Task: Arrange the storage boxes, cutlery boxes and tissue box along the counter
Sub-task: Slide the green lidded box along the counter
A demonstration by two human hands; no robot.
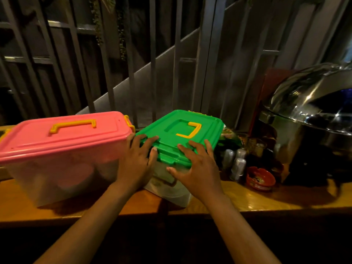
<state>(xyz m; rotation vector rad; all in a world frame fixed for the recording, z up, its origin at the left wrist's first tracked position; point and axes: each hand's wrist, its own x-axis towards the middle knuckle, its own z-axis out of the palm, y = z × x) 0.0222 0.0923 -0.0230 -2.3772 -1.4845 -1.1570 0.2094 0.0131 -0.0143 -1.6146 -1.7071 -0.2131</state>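
Note:
A clear storage box with a green lid (182, 130) and a yellow handle stands on the wooden counter (266, 199), turned at an angle. My left hand (137, 162) grips its near left corner, fingers on the lid and thumb on the front latch. On the near right edge lies my right hand (198, 166), fingers spread over the lid and thumb on the box wall. A bigger clear storage box with a pink lid (62, 134) and yellow handle stands just to the left, touching my left hand. I see no cutlery boxes or tissue box.
To the right of the green-lidded box stand salt and pepper shakers (237, 162), small glass jars (257, 147) and a red ashtray (260, 178). A large steel chafing dish (312, 119) fills the far right. Metal railing bars (131, 73) run behind the counter.

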